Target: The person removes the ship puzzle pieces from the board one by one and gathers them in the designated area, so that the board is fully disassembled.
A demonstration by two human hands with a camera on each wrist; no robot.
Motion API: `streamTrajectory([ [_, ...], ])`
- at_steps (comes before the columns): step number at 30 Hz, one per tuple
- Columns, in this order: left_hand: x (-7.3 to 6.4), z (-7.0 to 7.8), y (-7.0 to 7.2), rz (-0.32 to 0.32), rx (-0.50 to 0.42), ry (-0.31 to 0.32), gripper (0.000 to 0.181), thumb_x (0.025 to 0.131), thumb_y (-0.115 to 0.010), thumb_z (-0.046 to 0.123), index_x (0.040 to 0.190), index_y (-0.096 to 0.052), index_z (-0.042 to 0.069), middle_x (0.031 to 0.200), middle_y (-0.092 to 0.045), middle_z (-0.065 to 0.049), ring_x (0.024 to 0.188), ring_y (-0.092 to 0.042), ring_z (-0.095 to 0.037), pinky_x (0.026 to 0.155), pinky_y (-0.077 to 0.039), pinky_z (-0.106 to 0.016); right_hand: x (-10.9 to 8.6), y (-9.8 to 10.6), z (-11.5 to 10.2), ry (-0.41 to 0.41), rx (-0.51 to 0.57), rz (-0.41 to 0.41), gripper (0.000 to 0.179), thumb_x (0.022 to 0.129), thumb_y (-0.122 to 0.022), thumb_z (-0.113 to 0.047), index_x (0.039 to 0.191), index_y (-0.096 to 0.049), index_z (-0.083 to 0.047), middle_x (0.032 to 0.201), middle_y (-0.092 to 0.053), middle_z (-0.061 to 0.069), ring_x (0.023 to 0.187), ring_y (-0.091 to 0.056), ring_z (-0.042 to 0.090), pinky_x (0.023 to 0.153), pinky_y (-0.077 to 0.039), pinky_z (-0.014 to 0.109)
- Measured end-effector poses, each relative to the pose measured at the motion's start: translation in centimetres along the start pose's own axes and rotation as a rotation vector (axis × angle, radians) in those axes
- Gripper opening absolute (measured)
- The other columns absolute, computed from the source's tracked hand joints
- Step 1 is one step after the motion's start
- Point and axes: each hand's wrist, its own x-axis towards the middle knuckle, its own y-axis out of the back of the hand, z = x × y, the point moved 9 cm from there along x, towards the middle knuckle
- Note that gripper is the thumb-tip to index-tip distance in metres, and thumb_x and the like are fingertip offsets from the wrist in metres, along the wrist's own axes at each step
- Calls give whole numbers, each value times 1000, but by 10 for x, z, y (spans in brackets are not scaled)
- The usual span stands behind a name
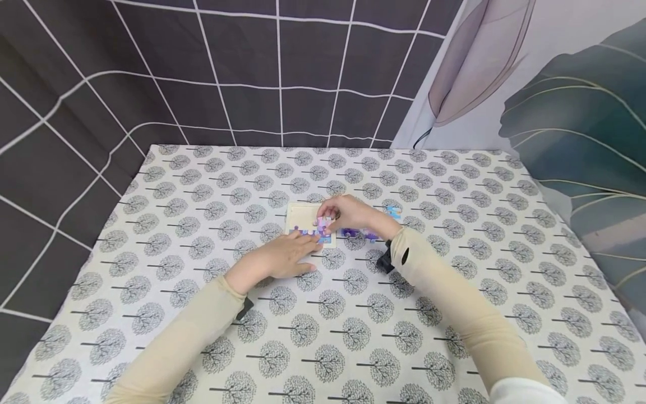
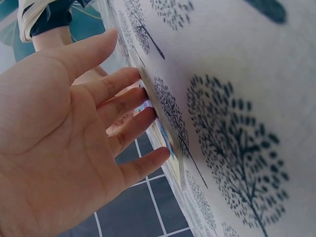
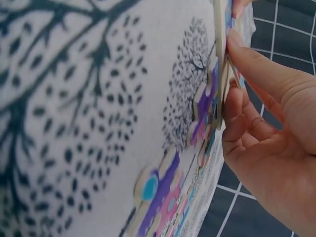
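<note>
A shallow wooden puzzle tray lies on the table, with purple and blue jigsaw pieces fitted along its near side. My left hand reaches over the tray's near edge, fingers extended and touching it. In the left wrist view, the palm of that hand holds nothing. From the right, my right hand pinches a thin jigsaw piece between thumb and fingers, just over the tray. Its fingers partly hide the piece, which looks pinkish purple in the head view.
Loose purple jigsaw pieces lie right of the tray, partly beneath my right wrist in the head view. A light blue piece sits farther right. The tree-print tablecloth spreads around, with a dark gridded curtain behind the table.
</note>
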Motion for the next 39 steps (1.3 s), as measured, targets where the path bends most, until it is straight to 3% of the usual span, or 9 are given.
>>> streamTrajectory([
  [10, 0, 0, 0, -5, 0, 11, 58, 97, -45, 38, 145, -32, 9, 154, -20, -10, 140, -17, -38, 114, -15, -53, -1, 1, 1, 27, -34, -24, 42, 71, -80, -16, 110, -67, -6, 97, -69, 5, 85, -61, 16, 81, -52, 25],
  [19, -1, 0, -2, -3, 10, -3, 59, 97, -44, 39, 145, -31, 8, 154, -20, -10, 139, -17, -39, 113, -16, -54, -2, 2, -3, 79, -58, -44, 40, 74, -78, -17, 109, -67, -3, 90, -70, 3, 77, -61, 11, 74, -53, 21],
  [25, -1, 0, 0, -7, 11, 0, 59, 97, -44, 39, 145, -32, 9, 154, -21, -10, 140, -18, -38, 113, -17, -54, -5, 5, -2, 94, -54, -26, 34, 76, -75, -18, 106, -69, -4, 87, -70, 2, 77, -62, 11, 76, -53, 22],
  [33, 1, 1, 0, -14, 26, 1, 60, 96, -45, 40, 145, -32, 9, 154, -20, -9, 140, -19, -36, 113, -18, -54, -17, 14, -9, 119, -66, 27, 36, 78, -73, -19, 109, -66, -2, 96, -67, 6, 90, -61, 19, 88, -52, 31],
  [39, -1, 1, 0, -12, 1, 3, 59, 96, -46, 38, 145, -33, 8, 154, -21, -9, 140, -19, -35, 113, -18, -52, -29, 14, -10, 119, -89, 71, 37, 78, -73, -21, 110, -66, -4, 96, -66, 5, 88, -60, 17, 84, -52, 29],
])
